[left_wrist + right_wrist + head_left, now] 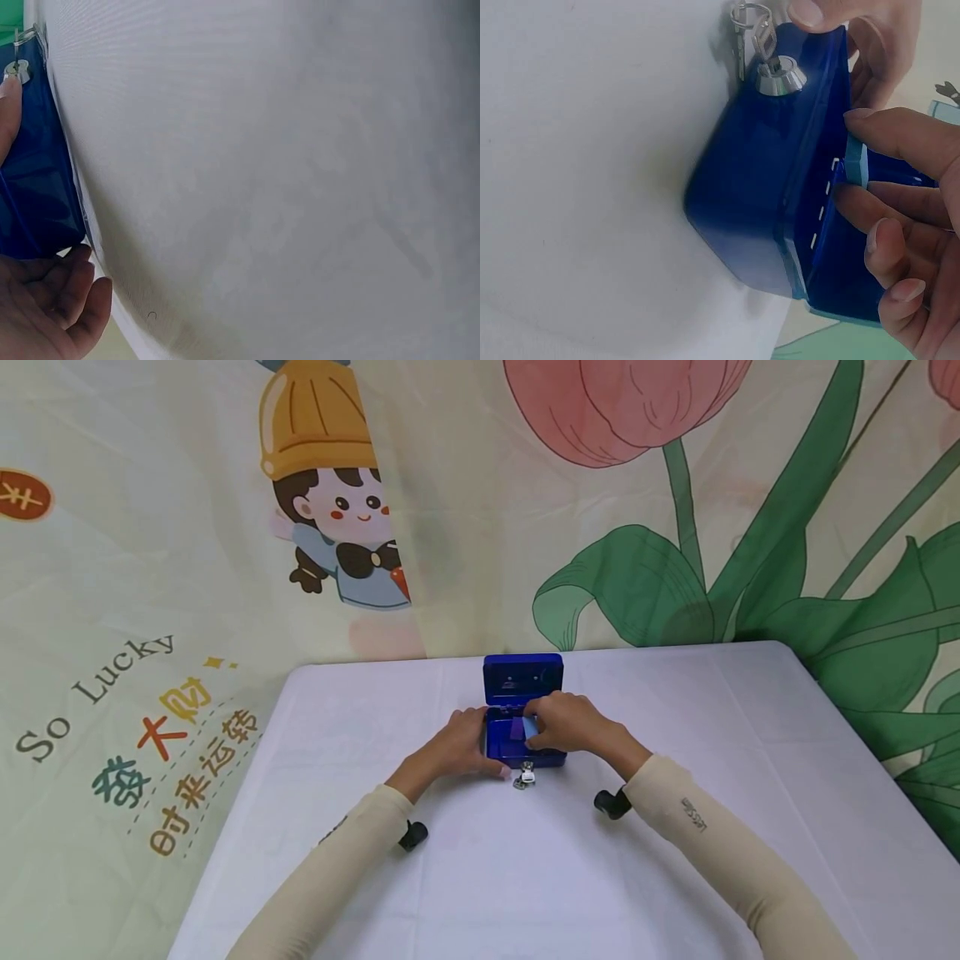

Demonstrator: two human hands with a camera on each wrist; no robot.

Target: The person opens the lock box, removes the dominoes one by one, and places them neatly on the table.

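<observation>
A small blue metal cash box (551, 761) stands on the table with its hinged lid (522, 680) raised. Keys (765, 39) on a ring hang from the silver lock (781, 77) in its front wall. My left hand (465, 745) holds the box's left end, thumb at the front near the lock and fingers around toward the back. Over the box's right side, my right hand (573, 721) pinches a light blue flat block (856, 161) between thumb and index finger. Left of that block, a purple piece (517, 727) shows inside the box.
A white cloth covers the table (495, 877). Behind it hangs a printed backdrop (457, 527) with flowers and a cartoon figure. Black wrist-worn devices (612, 803) stick out beneath both sleeves, close above the tabletop.
</observation>
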